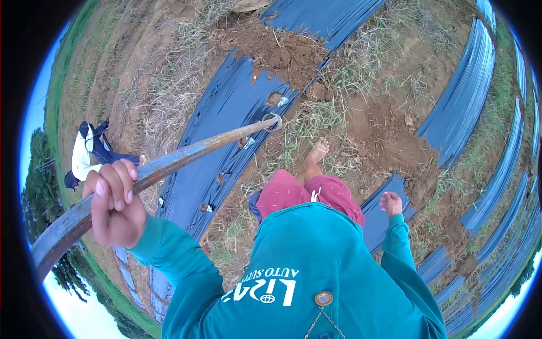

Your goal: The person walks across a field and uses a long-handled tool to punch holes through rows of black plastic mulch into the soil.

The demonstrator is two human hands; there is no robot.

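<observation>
My left hand (117,199) is wrapped round a long, worn pole (186,158) that runs from the lower left out over the ground. A metal ring (272,122) shows at its far end, beside the edge of a strip of dark plastic mulch film (212,121). Round holes (275,99) dot that film, with pale scraps next to some of them. Low at my right side hangs my right hand (390,203), its fingers curled in and nothing visible in them. It is above another piece of film (375,223), apart from the pole.
My bare foot (318,151) stands on soil and dry grass. Loose dirt (282,53) covers part of the film ahead. More film strips (466,93) run along the right. Another person (93,150) in a white top bends over at the left. Trees (39,181) stand beyond.
</observation>
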